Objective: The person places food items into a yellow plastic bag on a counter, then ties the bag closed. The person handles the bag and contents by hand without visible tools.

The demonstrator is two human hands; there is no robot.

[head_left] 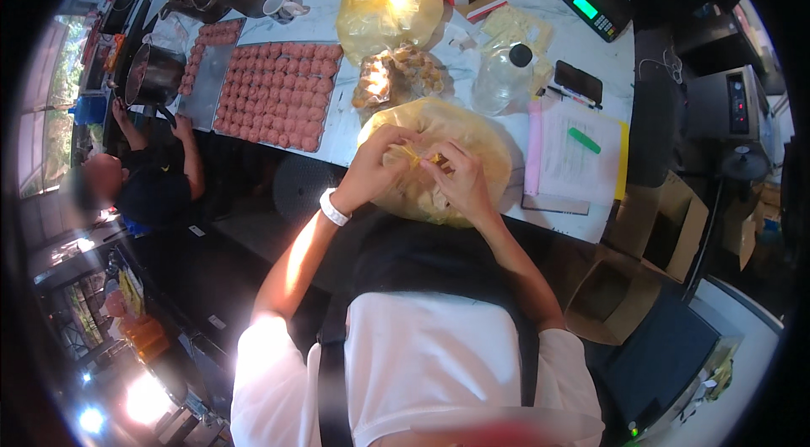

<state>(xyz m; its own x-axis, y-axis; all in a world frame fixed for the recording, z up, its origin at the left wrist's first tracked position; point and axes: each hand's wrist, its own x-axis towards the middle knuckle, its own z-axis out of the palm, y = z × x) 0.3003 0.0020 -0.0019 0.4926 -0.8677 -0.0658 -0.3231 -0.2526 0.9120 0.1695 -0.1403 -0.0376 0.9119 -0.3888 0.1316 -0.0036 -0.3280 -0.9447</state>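
In front of me at the table's near edge sits a full, pale yellow plastic bag (483,137). My left hand (375,162) pinches the bag's gathered neck from the left, with a white band round its wrist. From the right, my right hand (460,179) is closed on the same twisted yellow plastic, close to the left fingertips. A small dark bit shows by the right fingers, too small to name. Just beyond lies a clear bag of brown and orange pieces (401,76), and behind it a second filled yellow bag (390,13).
Trays of pink meatballs (277,94) stand on the left, where another person (156,177) holds a pot (154,76). To the right are a clear bottle (504,83), a phone (579,83), a folder of papers (574,156), a scale (596,4) and cardboard boxes (612,299).
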